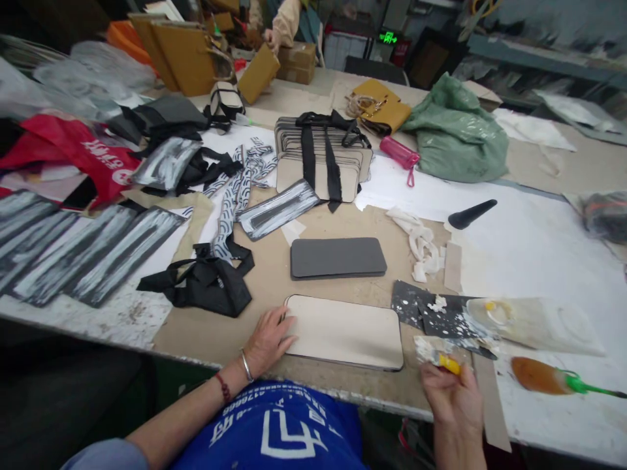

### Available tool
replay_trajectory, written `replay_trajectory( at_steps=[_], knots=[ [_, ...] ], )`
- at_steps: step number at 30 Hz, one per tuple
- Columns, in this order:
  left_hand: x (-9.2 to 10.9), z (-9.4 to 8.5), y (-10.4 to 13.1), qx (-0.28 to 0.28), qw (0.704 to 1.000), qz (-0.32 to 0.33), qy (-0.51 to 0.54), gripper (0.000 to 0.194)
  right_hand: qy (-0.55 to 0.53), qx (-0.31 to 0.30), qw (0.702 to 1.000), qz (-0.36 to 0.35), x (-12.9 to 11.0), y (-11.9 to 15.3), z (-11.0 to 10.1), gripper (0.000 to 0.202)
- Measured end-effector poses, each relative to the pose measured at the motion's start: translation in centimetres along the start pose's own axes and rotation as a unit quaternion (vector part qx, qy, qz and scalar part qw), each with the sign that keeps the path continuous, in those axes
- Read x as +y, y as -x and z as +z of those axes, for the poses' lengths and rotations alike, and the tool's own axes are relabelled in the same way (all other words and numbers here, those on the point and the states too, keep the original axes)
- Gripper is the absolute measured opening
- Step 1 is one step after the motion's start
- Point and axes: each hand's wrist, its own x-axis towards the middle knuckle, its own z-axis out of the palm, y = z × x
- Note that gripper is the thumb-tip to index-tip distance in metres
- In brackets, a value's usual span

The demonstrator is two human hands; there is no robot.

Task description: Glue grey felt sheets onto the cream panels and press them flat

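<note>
A beige rectangular panel [345, 331] with dark edges lies flat at the front of the table. My left hand [269, 339] rests at its left end, thumb and fingers apart and touching it. To the right of the panel, my right hand [451, 391] is palm up, its fingers closed around a yellow-handled glue brush [449, 363]. White residue clings to the brush head. Just behind the panel sits a short stack of dark grey panels [337, 257]. Black scrap boards [441, 314] spotted with white glue lie beyond my right hand, touching a translucent glue bottle [543, 323].
Glue-smeared dark strips [122, 254] cover the left side. Black fabric straps [210, 284] lie nearby. A strapped stack of beige panels [318, 173] is behind. An amber bottle [539, 376] with a green nozzle lies right. Another person's hand [271, 39] holds a tan piece [259, 73] at the back.
</note>
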Motion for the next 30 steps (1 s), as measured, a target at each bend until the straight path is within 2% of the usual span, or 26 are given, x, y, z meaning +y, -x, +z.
replay_trajectory(
  at_steps=[2,4,7,9,13,17,20,23,30],
  knots=[
    [0.1,-0.4,0.5,-0.039,0.998,0.059,0.004,0.03,0.021,-0.051,0.998,-0.001,1.1,1.6,2.2,0.029],
    [-0.1,-0.7,0.9,-0.08,0.991,0.103,0.013,0.034,0.064,-0.091,0.994,-0.015,3.2,3.4,4.9,0.035],
    [-0.6,-0.8,0.9,-0.11,0.985,0.128,0.017,0.035,0.144,-0.134,0.979,-0.044,7.1,5.7,8.7,0.034],
    [-1.0,-0.8,0.8,-0.111,0.985,0.129,0.02,0.033,0.189,-0.142,0.971,-0.048,9.5,6.6,10.5,0.035],
    [-1.3,-0.7,0.6,-0.111,0.985,0.132,0.03,0.033,0.242,-0.152,0.956,-0.059,12.9,7.0,12.1,0.037],
    [-1.5,-0.8,0.4,-0.124,0.983,0.131,0.04,0.035,0.264,-0.174,0.946,-0.067,14.8,6.7,12.7,0.037],
    [-1.8,-0.8,0.3,-0.129,0.981,0.136,0.045,0.037,0.287,-0.17,0.939,-0.084,15.1,6.4,12.8,0.038],
    [-2.0,-0.7,0.2,-0.119,0.981,0.147,0.048,0.036,0.31,-0.146,0.932,-0.117,14.2,6.0,12.2,0.038],
    [-2.1,-0.5,0.3,-0.097,0.981,0.165,0.038,0.034,0.338,-0.036,0.916,-0.216,8.7,3.5,8.5,0.043]
  ],
)
